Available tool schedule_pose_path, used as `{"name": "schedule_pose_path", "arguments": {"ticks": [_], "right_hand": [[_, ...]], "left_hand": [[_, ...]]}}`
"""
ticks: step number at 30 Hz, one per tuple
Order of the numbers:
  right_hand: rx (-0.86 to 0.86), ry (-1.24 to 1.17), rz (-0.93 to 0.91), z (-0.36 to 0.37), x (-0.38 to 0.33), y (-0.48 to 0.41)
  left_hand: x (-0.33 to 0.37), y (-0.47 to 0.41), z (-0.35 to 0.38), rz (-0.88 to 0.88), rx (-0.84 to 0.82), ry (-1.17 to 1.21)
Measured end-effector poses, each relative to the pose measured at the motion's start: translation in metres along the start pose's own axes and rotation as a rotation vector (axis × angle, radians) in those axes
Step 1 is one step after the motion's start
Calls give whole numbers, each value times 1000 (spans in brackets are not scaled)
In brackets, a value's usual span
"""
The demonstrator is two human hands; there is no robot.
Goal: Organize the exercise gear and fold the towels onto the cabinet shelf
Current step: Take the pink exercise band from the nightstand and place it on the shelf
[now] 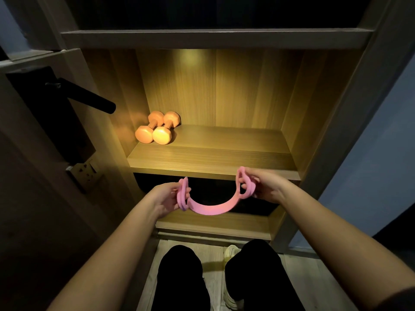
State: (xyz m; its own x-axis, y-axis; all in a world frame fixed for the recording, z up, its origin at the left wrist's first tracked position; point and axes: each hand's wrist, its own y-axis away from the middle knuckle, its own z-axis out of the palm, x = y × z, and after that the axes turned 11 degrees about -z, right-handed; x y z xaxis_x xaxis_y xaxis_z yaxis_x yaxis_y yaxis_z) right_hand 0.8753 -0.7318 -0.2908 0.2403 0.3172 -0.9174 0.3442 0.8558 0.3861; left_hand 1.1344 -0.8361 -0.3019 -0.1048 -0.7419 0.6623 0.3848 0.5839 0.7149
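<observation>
Your band [211, 208] is plain pink all along. The two dumbbells [157, 129] are plain orange. The shelf [208, 153] under them shows a yellow-brown wood grain in straight lines. The door handle [89, 97] is black. Your trousers [177, 277] are black, your shoes [231, 252] off-white, the floor [213, 252] a pale grey wood grain, and the wall [386, 153] dull blue.

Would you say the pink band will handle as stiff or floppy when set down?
Probably floppy: the pink band sags in a curve between the left hand and right hand. Likely light, as fingers alone carry it.
</observation>
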Motion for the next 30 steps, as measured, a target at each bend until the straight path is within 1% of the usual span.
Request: {"name": "schedule_pose_path", "arguments": {"ticks": [5, 8, 11, 14, 19, 30], "right_hand": [[-81, 16, -10, 25, 7, 7], [-84, 85, -58, 35, 15, 9], [-61, 124, -76, 45, 23, 9], [-27, 132, -106, 54, 30, 7], [-36, 154, -139, 58, 39, 8], [-50, 80, -151, 59, 50, 6]], "left_hand": [[-8, 1, 23, 27, 19, 4], [-14, 1, 36, 72, 32, -4], [-19, 2, 48, 118, 66, -84], [-25, 3, 56, 145, 83, -161], [-34, 1, 61, 192, 130, -215], [-43, -1, 64, 221, 214, -299]]}}
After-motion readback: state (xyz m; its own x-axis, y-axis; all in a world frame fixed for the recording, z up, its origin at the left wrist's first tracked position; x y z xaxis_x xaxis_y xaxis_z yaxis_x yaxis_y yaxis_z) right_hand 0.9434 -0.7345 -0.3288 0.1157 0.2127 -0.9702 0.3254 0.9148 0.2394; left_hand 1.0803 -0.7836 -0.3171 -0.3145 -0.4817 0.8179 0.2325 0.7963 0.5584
